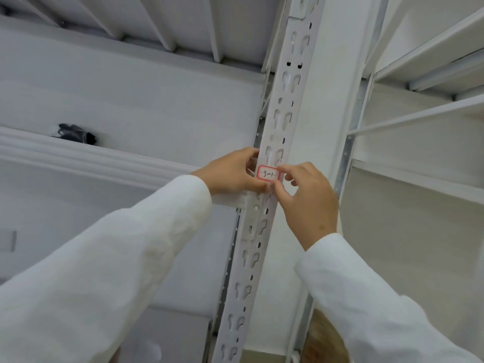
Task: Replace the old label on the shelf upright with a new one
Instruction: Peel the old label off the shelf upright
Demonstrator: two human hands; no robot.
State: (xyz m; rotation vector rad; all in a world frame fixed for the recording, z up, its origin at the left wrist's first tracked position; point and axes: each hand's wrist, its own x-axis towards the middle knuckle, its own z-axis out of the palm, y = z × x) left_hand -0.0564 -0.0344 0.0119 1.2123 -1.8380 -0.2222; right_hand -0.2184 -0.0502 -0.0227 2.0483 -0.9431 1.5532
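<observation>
Head view: your two hands meet at one label (267,175) on one upright (284,106).
Left hand (233,172) pinches its lower-left edge; right hand (309,197) fingertips (281,169) press its right edge.

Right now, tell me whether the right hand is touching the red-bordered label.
Touching. The head view shows the right hand with its fingertips on the right edge of the label, against the shelf upright.

White label (267,174) with red border and dark handwriting, white slotted upright (281,111), white sleeves (125,258)
</observation>
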